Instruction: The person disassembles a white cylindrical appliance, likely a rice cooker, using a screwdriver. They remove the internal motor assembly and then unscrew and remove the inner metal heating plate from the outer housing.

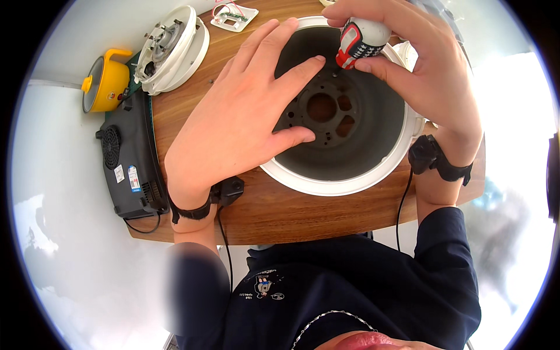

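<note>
- The person's dark blue top (350, 280) fills the lower edge of the view, closest to the camera; both forearms rise from it toward the surface (280, 216), a round wooden top.
- Each wrist carries a black strap with a small black unit and a trailing cable (left wrist strap (201, 207), right wrist strap (437, 160)).
- The left hand (239, 116) lies flat and spread over the near left rim of the cooker body (373, 151). Its fingers (297, 67) are fully extended and grip nothing; the fingertips reach into the grey interior, and the thumb points toward the perforated base plate (321, 111).
- The right hand (420, 64) is closed around the handle of a screwdriver (359, 41) (red, black and white grip). The tool stands close to upright inside the cooker body, with the tip down at the far edge of the base plate; the exact contact point is too small to tell.
- The cooker body is a white-rimmed round shell with a grey inner wall, resting on the surface directly ahead of the person.
- On the far left of the surface lies a detached white round part (172, 49) with metal fittings exposed.
- Beside it, a small yellow pot (105, 81) sits at the edge.
- A black flat appliance (128, 157) with vent slots lies along the left edge.
- A small white circuit panel (233, 16) with wires rests at the far edge.
</note>
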The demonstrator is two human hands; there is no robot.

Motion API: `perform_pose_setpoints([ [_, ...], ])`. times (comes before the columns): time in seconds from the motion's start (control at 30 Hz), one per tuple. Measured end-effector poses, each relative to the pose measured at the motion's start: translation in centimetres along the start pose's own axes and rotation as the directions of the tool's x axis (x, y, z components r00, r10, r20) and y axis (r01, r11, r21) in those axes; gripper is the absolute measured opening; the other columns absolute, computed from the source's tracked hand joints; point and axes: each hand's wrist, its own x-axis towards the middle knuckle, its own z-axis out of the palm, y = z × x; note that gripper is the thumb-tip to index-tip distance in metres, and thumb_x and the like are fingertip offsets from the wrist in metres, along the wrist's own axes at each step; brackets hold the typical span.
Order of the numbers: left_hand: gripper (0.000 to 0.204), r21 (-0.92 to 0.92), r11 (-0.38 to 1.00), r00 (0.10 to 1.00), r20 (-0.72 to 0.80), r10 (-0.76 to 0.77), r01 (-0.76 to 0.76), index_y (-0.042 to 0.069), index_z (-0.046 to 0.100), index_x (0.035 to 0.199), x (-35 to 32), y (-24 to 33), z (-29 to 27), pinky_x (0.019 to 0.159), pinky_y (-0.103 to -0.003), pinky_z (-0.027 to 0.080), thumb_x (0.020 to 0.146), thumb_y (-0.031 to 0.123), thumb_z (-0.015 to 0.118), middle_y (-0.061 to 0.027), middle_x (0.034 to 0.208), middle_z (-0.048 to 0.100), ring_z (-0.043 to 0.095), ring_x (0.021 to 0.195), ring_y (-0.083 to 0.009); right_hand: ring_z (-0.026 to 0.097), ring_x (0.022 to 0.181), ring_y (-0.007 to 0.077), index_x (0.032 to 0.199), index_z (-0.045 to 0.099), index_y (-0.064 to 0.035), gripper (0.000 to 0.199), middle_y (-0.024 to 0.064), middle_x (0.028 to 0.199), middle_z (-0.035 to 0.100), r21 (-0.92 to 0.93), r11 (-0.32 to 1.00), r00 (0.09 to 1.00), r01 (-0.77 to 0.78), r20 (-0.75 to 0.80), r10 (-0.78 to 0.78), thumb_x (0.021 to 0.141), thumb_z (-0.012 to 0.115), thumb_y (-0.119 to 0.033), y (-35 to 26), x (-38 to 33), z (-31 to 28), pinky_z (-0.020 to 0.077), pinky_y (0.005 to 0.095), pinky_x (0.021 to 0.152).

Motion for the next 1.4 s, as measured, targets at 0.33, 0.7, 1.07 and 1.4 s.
perform_pose_setpoints([
  [0.33,0.081,-0.009,1.0,1.0,-0.021,0.008,-0.008,0.015,0.056,0.144,0.0,-0.1,0.1,0.117,-0.049,0.037,0.069,0.022,0.088,-0.0167,0.157,0.037,0.035,0.146,-0.04,0.07,0.106,0.0305,0.126,0.067,-0.002,0.059,0.0162,0.119,0.071,0.107,0.994,0.997,0.035,0.067,-0.042,0.07,0.073,0.013,-0.5,0.3,-0.4,0.0567,0.0387,0.091],
  [0.7,0.077,0.015,1.0,1.0,-0.014,0.006,-0.006,0.014,0.055,0.144,-0.1,-0.1,0.1,0.118,-0.049,0.036,0.074,0.027,0.085,-0.0167,0.159,0.034,0.033,0.147,-0.0398,0.07,0.103,0.0314,0.124,0.069,-0.0014,0.056,0.0174,0.115,0.071,0.171,0.985,0.982,0.003,0.185,-0.035,0.07,0.07,0.016,-0.6,0.6,-1.0,0.0573,0.0387,0.088],
  [1.07,0.08,-0.004,1.0,1.0,-0.018,-0.01,0.01,0.016,0.056,0.144,-0.1,-0.1,0.1,0.12,-0.049,0.036,0.071,0.022,0.087,-0.015,0.162,0.031,0.031,0.149,-0.039,0.068,0.102,0.0219,0.119,0.069,-0.0002,0.039,0.0116,0.112,0.07,0.063,0.996,0.997,-0.069,-0.023,0.07,0.082,0.08,-0.001,-0.5,0.5,-0.5,0.0546,0.0331,0.086],
  [1.4,0.079,-0.012,1.0,1.0,-0.017,-0.016,0.016,0.017,0.056,0.144,0.1,0.0,0.0,0.119,-0.049,0.036,0.071,0.021,0.087,-0.0149,0.162,0.031,0.032,0.149,-0.0388,0.067,0.099,0.0134,0.123,0.069,-0.003,0.037,0.0094,0.114,0.07,0.26,0.947,0.96,-0.186,-0.155,0.231,0.087,0.076,0.002,0.6,0.2,0.6,0.0565,0.026,0.08],
])
